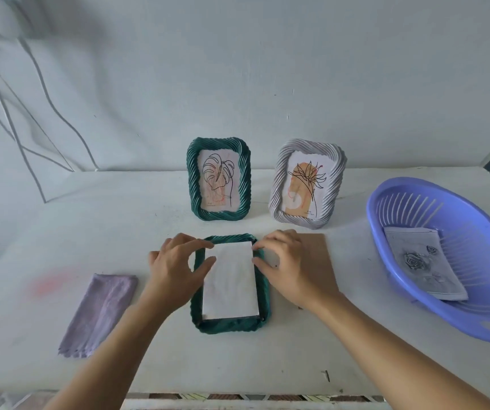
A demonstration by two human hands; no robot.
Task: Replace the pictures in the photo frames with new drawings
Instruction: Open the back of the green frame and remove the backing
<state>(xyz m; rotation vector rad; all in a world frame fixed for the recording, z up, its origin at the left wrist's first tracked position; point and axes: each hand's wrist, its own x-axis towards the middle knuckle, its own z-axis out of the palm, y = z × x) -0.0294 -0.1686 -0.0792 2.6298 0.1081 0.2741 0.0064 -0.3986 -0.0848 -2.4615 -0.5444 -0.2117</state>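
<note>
Green frame point(229, 326) face-down, long axis front-to-back; left hand point(175, 270) and right hand point(288, 267) fingers point(195, 243) half-open, tips on its paper point(230, 282).

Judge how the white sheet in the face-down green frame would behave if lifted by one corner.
The white sheet looks thin and lies flat, so it is probably light and would droop. It seems to rest inside the face-down green frame, so a push might slide it until the rim stops it.

White table point(178, 365) against a pale wall point(297, 69); creased white cloth point(16, 84) hangs at left.
</note>
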